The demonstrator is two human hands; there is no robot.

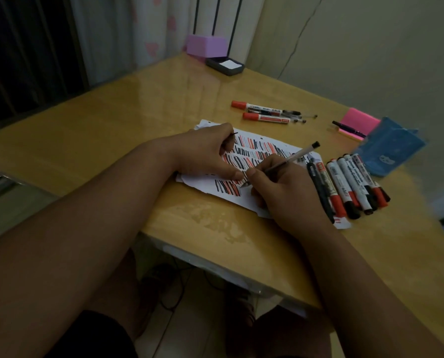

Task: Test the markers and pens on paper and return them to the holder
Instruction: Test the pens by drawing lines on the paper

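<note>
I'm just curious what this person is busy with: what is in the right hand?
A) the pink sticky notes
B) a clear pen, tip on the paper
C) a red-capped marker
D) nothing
B: the right hand grips a clear pen whose tip touches the paper beside the red and black strokes; the left hand holds what looks like its cap.

The left forearm [91, 213] and right forearm [365, 275] are bare down to the left hand [210, 153] and right hand [285, 195]. Well below the hands, dark shorts [96, 334] cover the thighs, and one foot wears what looks like a dark strapped sandal [241, 304].
</note>
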